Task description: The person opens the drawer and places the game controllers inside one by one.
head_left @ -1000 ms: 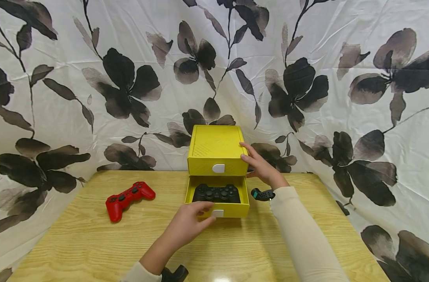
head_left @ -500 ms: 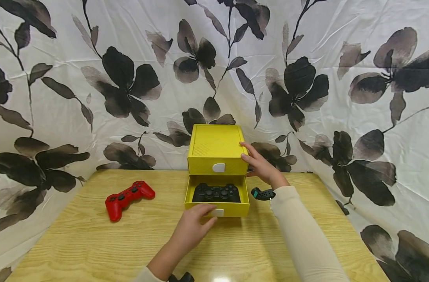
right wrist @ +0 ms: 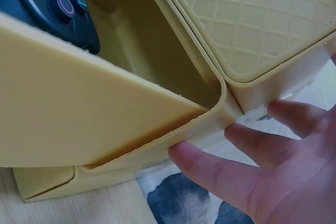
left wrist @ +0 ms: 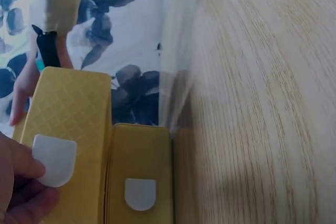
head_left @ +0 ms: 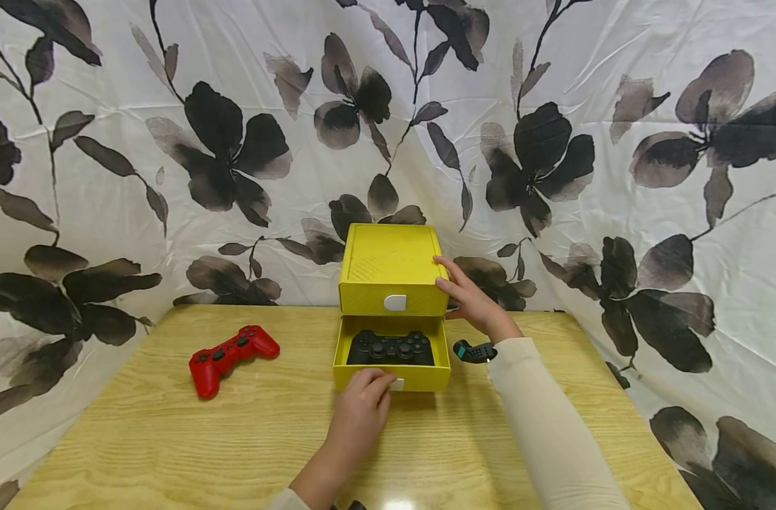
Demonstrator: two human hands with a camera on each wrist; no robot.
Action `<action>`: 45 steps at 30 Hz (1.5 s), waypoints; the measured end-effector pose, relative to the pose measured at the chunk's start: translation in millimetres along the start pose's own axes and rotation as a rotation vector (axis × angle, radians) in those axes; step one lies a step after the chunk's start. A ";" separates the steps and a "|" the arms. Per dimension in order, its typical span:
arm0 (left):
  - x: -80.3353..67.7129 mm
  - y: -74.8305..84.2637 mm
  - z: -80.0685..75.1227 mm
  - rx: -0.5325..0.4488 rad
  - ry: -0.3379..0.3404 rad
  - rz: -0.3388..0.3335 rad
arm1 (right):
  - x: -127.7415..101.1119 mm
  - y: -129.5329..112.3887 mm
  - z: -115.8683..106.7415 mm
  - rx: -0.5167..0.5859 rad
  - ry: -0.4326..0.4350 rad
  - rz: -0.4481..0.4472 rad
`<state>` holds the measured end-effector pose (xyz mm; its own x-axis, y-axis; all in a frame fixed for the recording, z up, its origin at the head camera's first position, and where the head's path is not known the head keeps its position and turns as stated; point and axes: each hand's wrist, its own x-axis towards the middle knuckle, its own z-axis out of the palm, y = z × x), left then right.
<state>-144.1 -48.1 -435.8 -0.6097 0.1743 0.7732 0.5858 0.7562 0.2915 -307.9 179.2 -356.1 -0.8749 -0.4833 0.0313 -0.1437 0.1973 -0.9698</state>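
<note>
Yellow drawer box [head_left: 392, 273] sits at back-centre of the wooden table [head_left: 171, 439], w/ its lower drawer [head_left: 419, 379] pulled out and a black controller [head_left: 390, 348] lying inside. Left hand [head_left: 360, 411] rests on the drawer front, fingers loosely bent over the white tab [left wrist: 54, 159], touching, not clenched round it; right hand [head_left: 467, 297] has straight, relaxed fingers [right wrist: 220, 174] pressed flat to the box's right side, gripping nothing. Red controller [head_left: 231, 350] lies on the table well left of the box, floral sheet [head_left: 617, 142] hangs behind.
</note>
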 end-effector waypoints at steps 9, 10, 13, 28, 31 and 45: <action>0.9 0.3 5.7 0.041 0.056 0.042 | 0.2 -0.8 0.7 0.011 0.002 0.010; 1.1 0.5 6.0 0.045 0.059 0.043 | 0.1 -1.0 0.7 0.013 0.000 0.009; 2.0 1.1 6.8 0.048 0.062 0.044 | 0.3 -0.8 0.8 0.014 0.002 0.011; 15.6 2.5 8.1 0.040 -0.024 -0.046 | -0.8 -0.7 2.3 0.025 0.017 0.013; 19.2 0.7 8.6 0.036 -0.029 -0.044 | -0.9 -1.9 2.5 0.020 0.017 0.017; 33.1 -13.7 18.3 0.057 -0.066 -0.046 | 1.5 0.9 1.6 0.013 0.025 0.028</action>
<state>-182.1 -41.2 -424.5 -0.6704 0.1787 0.7202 0.5262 0.7988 0.2916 -308.6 177.3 -357.3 -0.8896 -0.4566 0.0104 -0.1136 0.1993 -0.9733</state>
